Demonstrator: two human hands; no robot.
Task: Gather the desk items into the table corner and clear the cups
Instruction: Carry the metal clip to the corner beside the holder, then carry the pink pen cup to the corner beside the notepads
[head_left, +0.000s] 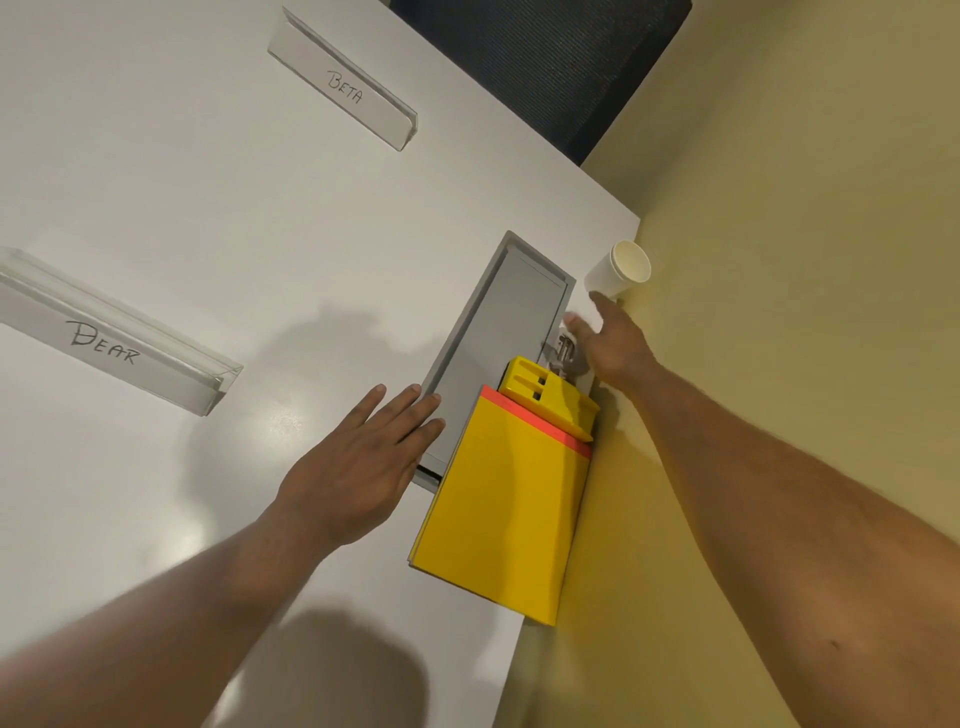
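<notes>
While the white paper cup (618, 269) stands at the very corner of the counter (208, 182), just beyond my right grip (613, 340), that grip is open, fingers reaching toward its base without holding it. My left grip (358, 457) lies flat and open too, fingertips over the grey recessed panel (498, 353), just left of the yellow notepad (506, 514). On the pad's far end sits a yellow slotted piece (545, 397), with something metallic I can't identify beneath my right wrist. Two name placards, "Dear" (111, 332) and "Beta" (345, 78), lie well off to my left. I'd judge the risk is nudging the light cup off the edge.
</notes>
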